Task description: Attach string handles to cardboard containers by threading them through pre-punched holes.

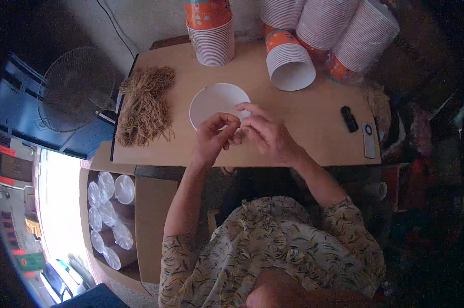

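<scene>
A white round paper tub stands on the table just beyond my hands, its mouth facing up. My left hand is in front of its near rim, thumb and fingers pinched together. Close beside it, my right hand is bent inward, its fingers curled toward the left fingertips and one finger raised over the tub's right side. Whatever lies between the fingertips is too small or hidden to make out. Left of the tub lies a heap of brown twisted cords.
Tall stacks of paper tubs stand at the back, with a tipped stack and plastic-wrapped stacks to the right. A black object and phone-like device lie at right. Lower left, a carton holds wrapped stacks; a fan stands behind.
</scene>
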Tool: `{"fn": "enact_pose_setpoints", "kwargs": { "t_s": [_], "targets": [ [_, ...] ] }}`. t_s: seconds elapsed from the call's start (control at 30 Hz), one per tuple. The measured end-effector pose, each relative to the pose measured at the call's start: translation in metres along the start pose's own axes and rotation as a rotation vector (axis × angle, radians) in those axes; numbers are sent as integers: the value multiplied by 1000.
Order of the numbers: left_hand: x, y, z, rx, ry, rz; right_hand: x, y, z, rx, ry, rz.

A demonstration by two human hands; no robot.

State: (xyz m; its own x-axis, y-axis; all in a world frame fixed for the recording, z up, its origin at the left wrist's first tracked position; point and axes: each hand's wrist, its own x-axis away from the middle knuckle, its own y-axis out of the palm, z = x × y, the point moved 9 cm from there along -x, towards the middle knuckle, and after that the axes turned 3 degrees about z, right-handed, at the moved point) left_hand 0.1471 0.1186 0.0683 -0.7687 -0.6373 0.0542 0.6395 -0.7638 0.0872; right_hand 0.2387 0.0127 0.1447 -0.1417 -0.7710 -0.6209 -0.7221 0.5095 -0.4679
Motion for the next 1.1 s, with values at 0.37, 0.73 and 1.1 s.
{"fn": "enact_pose_setpoints", "kwargs": {
  "t_s": [0.37,0.73,1.1],
  "targets": [
    [6,4,6,65,19,-127,-24,27,35,-41,193,-457],
    [11,1,-5,126,-14,-138,-22,24,45,-177,341,-428],
    [12,-1,-16,4,-44,-217,-19,19,52,-104,384,-388]
  ]
}}
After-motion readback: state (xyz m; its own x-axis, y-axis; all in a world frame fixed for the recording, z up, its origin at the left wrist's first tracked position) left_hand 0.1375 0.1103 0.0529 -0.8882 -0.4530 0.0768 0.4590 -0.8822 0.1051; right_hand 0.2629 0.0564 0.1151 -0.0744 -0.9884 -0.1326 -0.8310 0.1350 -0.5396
